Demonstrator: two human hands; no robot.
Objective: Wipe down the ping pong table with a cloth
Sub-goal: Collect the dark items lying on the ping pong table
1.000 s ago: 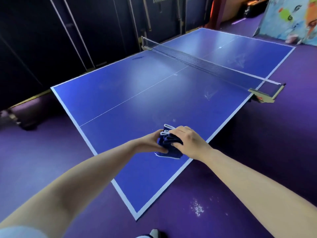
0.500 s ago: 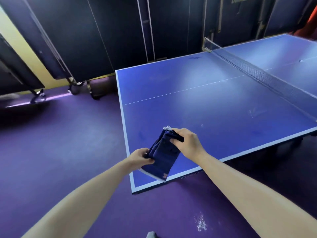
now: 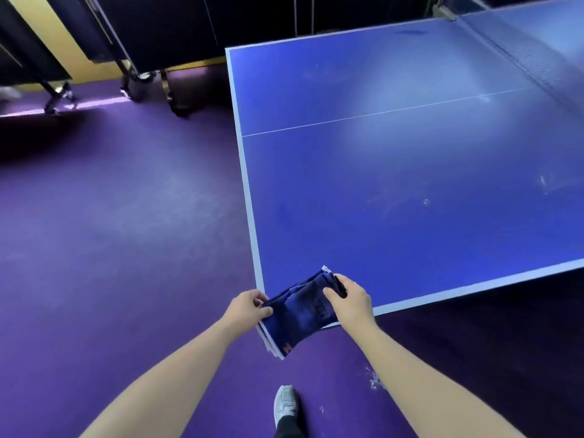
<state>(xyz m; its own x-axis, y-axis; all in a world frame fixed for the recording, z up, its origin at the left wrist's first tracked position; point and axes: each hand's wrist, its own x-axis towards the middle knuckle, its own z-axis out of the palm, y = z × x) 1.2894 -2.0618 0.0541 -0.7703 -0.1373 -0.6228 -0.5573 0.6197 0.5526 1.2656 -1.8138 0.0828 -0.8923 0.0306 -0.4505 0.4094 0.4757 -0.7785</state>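
Observation:
A folded dark blue cloth [image 3: 298, 311] with a white edge hangs over the near left corner of the blue ping pong table [image 3: 410, 172]. My left hand [image 3: 245, 306] pinches the cloth's left end just off the table's corner. My right hand [image 3: 349, 300] grips its right end above the table's near edge. The table top shows pale smudges and specks around its middle. The net [image 3: 521, 49] crosses the table at the far right.
Purple floor lies left of and in front of the table. Folded dark tables on wheeled frames [image 3: 132, 74] stand at the back left against a yellow wall. My shoe [image 3: 286, 403] is on the floor below the cloth, with white specks [image 3: 374, 379] beside it.
The view has swung left and down toward the table's near left corner. The cloth, bunched between both hands a second ago, is now stretched out longer between them over that corner.

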